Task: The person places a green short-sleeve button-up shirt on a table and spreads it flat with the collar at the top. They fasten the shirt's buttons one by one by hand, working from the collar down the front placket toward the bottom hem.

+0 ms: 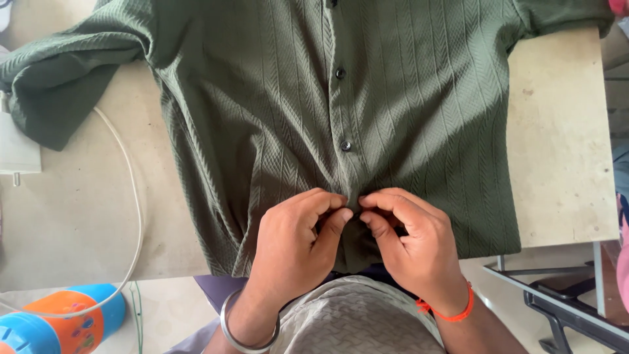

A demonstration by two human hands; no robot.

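A dark green ribbed shirt (pixel 341 124) lay spread flat, front up, across the pale table (pixel 557 151), its hem hanging just over the near edge so that the lowest part of the button strip sat within easy reach of the person standing there. The left hand (pixel 295 246) and the right hand (pixel 409 246) met at that strip near the hem, both curled almost closed, thumb and forefinger of each pinching the fabric on its own side of the opening; the fingertips nearly touched, which suited working a small fastening between them, though whatever lay under the fingers was hidden. Two dark buttons (pixel 345 145) further up the strip appeared fastened, and the cloth lay smooth around them, so the flat spread kept the two front edges lined up. One sleeve (pixel 52 92) was bent toward the table's far left corner, out of the way of the hands. A metal bangle (pixel 246 334) circled the left wrist and an orange thread band (pixel 452 311) the right. A white cord (pixel 134 216) curved along the table's left side, well apart from the hands, and a blue and orange plastic object (pixel 56 321) sat below the near left corner.
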